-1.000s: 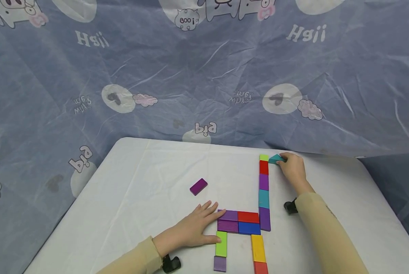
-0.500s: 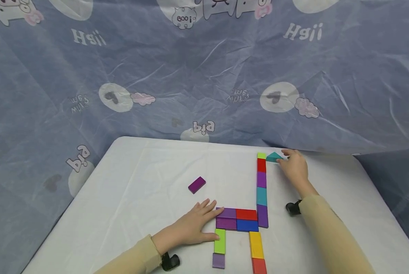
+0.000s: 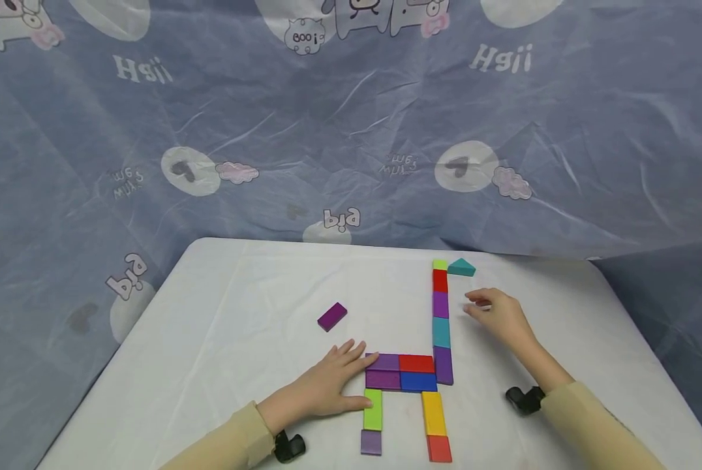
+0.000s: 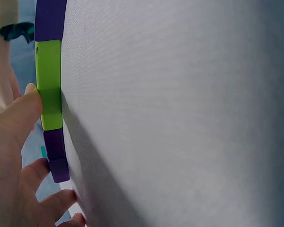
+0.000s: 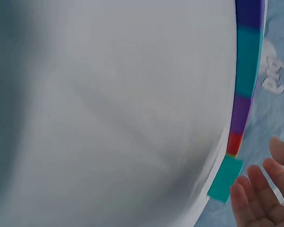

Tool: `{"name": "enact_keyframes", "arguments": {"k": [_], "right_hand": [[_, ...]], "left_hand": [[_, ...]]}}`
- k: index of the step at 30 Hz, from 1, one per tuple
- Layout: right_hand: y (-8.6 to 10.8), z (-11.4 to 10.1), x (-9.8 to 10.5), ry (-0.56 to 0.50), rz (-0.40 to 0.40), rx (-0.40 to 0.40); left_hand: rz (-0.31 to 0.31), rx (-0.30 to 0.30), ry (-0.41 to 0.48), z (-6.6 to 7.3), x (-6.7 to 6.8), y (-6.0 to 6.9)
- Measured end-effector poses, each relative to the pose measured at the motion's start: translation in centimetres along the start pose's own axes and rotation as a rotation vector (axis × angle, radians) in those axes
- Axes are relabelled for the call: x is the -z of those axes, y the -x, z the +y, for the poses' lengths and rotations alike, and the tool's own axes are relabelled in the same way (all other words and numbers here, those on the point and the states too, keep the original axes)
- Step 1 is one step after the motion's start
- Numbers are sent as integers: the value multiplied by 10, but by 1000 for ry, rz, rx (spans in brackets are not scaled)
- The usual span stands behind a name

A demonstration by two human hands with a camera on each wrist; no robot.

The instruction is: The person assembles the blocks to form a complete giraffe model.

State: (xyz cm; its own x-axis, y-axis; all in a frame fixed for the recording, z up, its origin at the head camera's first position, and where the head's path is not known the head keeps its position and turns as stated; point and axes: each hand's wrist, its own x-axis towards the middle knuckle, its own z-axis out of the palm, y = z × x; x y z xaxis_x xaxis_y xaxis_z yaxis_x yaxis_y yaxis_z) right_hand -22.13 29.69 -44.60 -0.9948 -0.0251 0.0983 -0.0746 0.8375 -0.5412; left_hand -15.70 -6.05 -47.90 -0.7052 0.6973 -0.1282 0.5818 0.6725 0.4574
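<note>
Coloured blocks lie flat on the white table in a long-necked animal-like figure. My left hand [image 3: 321, 385] is spread beside it, index fingertip on the upper purple block [image 3: 386, 362] and thumb on the lime green block [image 3: 373, 411]; the left wrist view shows the thumb against that green block's edge. My right hand [image 3: 500, 316] hovers right of the upright column, relaxed and holding nothing. A teal triangular block [image 3: 462, 267] lies against the right side of the small lime block [image 3: 440, 264] at the column's top. Teal [image 3: 442, 333] and red [image 3: 440, 281] blocks form part of this column.
A single dark purple block [image 3: 332, 316] lies apart, left of the column. Yellow [image 3: 434, 413] and orange-red [image 3: 439, 449] blocks make the figure's right leg. A blue-grey printed cloth [image 3: 327, 130] hangs behind the white table [image 3: 239, 313].
My right hand has let go of the teal triangular block and drawn back toward me, leaving it beside the column's top. The left hand stays in place; the head view has shifted slightly.
</note>
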Motion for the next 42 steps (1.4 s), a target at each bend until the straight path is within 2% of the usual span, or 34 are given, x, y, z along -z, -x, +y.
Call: {"name": "enact_keyframes", "arguments": {"k": [6, 10, 16, 20, 25, 42], "right_hand": [[16, -7, -10, -48, -109, 15], [19, -7, -15, -57, -183, 58], [21, -8, -17, -3, -317, 105], [22, -9, -19, 26, -386, 93], [26, -11, -21, 61, -407, 46], [28, -10, -21, 70, -404, 37]], "left_hand": [[-4, 5, 10, 0, -1, 0], [-5, 7, 10, -1, -3, 0], [-7, 9, 12, -2, -5, -1], [-13, 17, 13, -4, -4, -1], [-14, 10, 11, -4, -4, -2], [-23, -1, 14, -2, -2, -1]]}}
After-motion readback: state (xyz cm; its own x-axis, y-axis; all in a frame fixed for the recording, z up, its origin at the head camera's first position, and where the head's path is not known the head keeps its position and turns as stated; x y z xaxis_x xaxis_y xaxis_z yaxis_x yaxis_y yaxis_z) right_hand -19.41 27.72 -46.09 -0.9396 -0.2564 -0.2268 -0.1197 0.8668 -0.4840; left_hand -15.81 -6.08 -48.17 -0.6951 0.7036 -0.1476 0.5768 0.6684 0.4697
